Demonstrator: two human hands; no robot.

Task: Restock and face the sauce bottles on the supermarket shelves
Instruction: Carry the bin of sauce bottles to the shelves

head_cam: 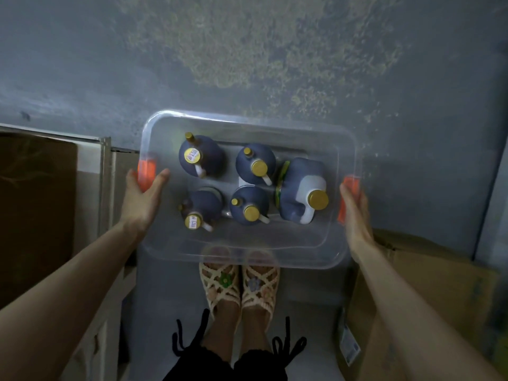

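Sauce bottles (255, 163) x5 upright in clear tub (247, 254); left hand (143, 199), right hand (354, 215) fingers grasping its handles (145, 174).

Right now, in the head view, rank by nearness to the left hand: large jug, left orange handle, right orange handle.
1. left orange handle, held by the left hand.
2. large jug, right of centre.
3. right orange handle, far right end.

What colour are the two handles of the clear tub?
Orange, both the left handle and the right handle; the head view shows them best.
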